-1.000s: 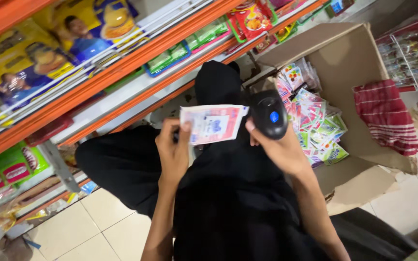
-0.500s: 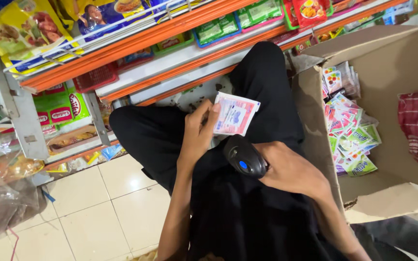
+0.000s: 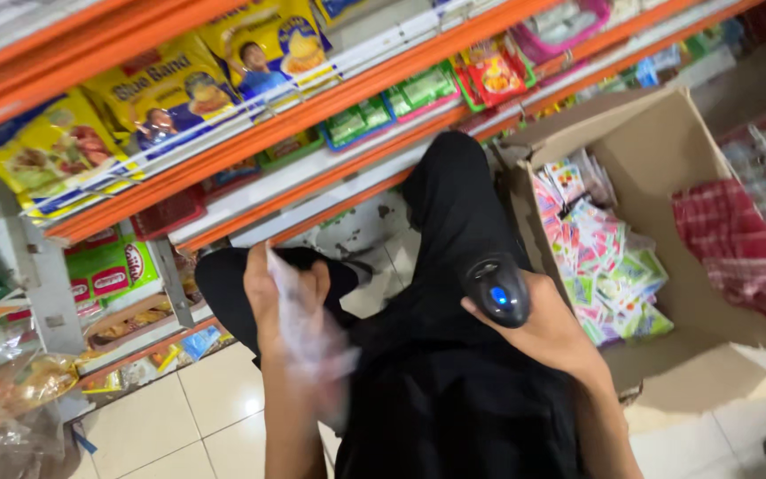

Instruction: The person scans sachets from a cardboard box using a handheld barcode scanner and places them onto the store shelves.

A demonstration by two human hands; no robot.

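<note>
Close at the bottom, the left hand (image 3: 281, 293) pinches a pale sachet (image 3: 312, 341), fingers closed on its top edge; blur hides its print. Lower right of centre, the right hand (image 3: 547, 333) grips a black scanner (image 3: 496, 288), fingers wrapped around it, blue light glowing. Scanning likely works best with the sachet held still and flat, facing the scanner. Farther right, an open box (image 3: 667, 151) holds more sachets. Shelves (image 3: 312, 177) cross the top, their far ends cut off.
</note>
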